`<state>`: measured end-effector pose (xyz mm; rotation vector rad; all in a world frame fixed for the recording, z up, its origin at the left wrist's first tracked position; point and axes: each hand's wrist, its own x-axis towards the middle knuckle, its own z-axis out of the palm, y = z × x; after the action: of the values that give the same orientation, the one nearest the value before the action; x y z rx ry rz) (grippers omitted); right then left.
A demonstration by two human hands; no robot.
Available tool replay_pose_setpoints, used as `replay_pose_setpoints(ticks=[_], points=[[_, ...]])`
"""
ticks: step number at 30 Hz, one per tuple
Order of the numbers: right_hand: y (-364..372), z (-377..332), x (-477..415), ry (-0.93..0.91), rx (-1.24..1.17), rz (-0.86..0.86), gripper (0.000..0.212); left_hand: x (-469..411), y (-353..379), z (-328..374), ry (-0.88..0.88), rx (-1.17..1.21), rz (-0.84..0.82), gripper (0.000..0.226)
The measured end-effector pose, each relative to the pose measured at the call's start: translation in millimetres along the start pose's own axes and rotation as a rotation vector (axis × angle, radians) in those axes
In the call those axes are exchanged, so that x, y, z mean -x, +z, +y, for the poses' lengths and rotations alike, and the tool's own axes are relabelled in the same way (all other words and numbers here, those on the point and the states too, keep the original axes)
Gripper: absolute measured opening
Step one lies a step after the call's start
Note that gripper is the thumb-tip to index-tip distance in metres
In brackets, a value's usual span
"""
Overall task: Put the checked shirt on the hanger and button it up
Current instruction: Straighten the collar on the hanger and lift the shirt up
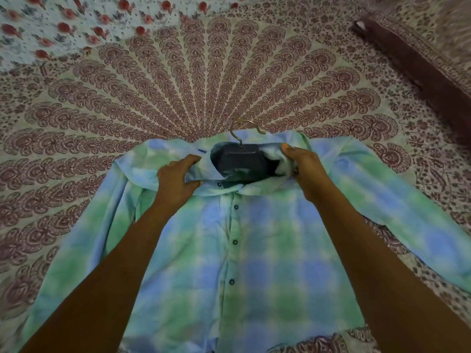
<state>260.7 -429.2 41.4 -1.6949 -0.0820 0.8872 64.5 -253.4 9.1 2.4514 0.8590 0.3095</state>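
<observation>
The blue and green checked shirt [267, 250] lies front up on the bed, sleeves spread to both sides. Several dark buttons [234, 242] run down its closed front. A dark hanger [242, 159] sits inside the open neck, its metal hook [244, 128] pointing away from me. My left hand [175, 179] grips the left side of the collar, thumb and fingers pinching the cloth. My right hand [303, 164] holds the right side of the collar, fingers curled into the fabric. The hanger's arms are hidden under the shirt.
A patterned maroon and cream bedspread [204, 85] covers the bed under the shirt. A floral sheet [63, 21] lies at the far left. A dark maroon border or bolster [420, 72] runs along the far right.
</observation>
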Motion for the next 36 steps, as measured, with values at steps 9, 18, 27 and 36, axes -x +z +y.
replay_pose_setpoints(ticks=[9, 18, 27, 36], points=[[-1, 3, -12, 0.216, 0.141, -0.099, 0.048, -4, -2, -1, 0.03, 0.016, -0.029, 0.057], [2, 15, -19, -0.194, 0.524, 0.359, 0.042, -13, -10, -4, -0.13, 0.393, -0.052, 0.048], [21, 5, -11, -0.537, 0.414, 0.48, 0.034, -26, -16, 2, -0.145, 0.505, 0.015, 0.035], [32, -4, -9, -0.745, 0.62, 0.329, 0.059, -29, -24, 1, -0.103, 0.49, -0.037, 0.037]])
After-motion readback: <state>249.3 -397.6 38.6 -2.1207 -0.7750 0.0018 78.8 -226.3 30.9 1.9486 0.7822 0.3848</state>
